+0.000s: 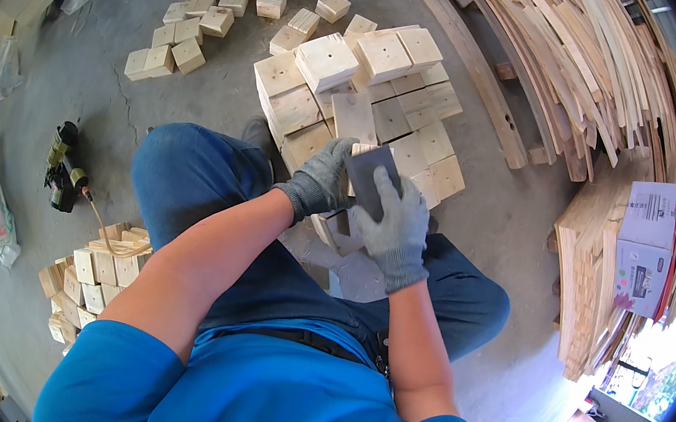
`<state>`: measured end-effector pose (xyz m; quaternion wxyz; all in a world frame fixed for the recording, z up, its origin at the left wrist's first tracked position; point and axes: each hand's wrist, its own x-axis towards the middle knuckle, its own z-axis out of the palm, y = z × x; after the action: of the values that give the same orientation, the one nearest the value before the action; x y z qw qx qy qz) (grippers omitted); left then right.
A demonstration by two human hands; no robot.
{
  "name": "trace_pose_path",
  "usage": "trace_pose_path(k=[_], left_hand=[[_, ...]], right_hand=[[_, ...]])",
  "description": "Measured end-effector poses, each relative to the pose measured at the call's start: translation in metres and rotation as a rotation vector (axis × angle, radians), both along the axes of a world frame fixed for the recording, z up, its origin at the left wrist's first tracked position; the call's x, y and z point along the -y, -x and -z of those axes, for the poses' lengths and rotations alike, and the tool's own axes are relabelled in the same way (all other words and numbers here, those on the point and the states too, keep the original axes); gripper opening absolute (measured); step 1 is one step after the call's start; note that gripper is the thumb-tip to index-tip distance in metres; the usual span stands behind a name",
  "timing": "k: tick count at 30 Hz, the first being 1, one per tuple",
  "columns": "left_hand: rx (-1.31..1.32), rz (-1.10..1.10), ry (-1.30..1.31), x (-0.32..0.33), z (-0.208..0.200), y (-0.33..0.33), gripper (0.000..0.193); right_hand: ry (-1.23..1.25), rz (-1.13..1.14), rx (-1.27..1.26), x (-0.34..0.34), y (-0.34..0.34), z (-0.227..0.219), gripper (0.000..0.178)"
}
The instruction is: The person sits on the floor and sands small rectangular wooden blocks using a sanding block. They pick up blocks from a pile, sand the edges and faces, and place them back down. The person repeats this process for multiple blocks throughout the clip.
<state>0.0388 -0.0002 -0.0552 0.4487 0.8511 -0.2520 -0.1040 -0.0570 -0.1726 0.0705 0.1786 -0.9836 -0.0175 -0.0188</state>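
My left hand (pixel 322 179), in a grey knit glove, is closed on a pale wooden block (pixel 362 148), most of which is hidden behind the hands. In the same kind of glove, my right hand (pixel 396 231) grips a flat dark grey rectangular pad (pixel 369 178), its fingers spread over the face. The pad lies over the block between both hands; whether they touch is hard to make out. Just beyond is a large stack of wooden blocks (pixel 295 111), a few of them raised on top. Below the hands, a partly covered box-like thing (pixel 341 230) shows between my knees.
Loose wooden blocks (pixel 216 21) are scattered on the floor at the far left. Another block pile (pixel 98 274) sits by my left elbow, near a power tool (pixel 63 167) with a hose. Long planks (pixel 576 55) and a cardboard box (pixel 645 249) are at the right.
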Motion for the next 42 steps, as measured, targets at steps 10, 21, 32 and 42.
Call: trace_pose_path(k=[10, 21, 32, 42], left_hand=[[0.024, -0.039, 0.038, 0.002, -0.001, 0.001, 0.105], [0.040, 0.010, 0.079, 0.000, 0.004, 0.001, 0.113], [-0.085, 0.020, 0.046, 0.001, 0.007, -0.002, 0.106], [-0.047, 0.050, 0.096, 0.012, 0.012, -0.001, 0.091]], right_hand=[[0.008, -0.004, 0.034, 0.012, 0.045, -0.001, 0.074], [-0.013, 0.047, 0.037, 0.011, -0.079, -0.008, 0.069], [-0.032, -0.016, 0.047, 0.012, 0.029, -0.003, 0.069], [-0.177, -0.016, 0.093, 0.016, 0.015, -0.012, 0.059]])
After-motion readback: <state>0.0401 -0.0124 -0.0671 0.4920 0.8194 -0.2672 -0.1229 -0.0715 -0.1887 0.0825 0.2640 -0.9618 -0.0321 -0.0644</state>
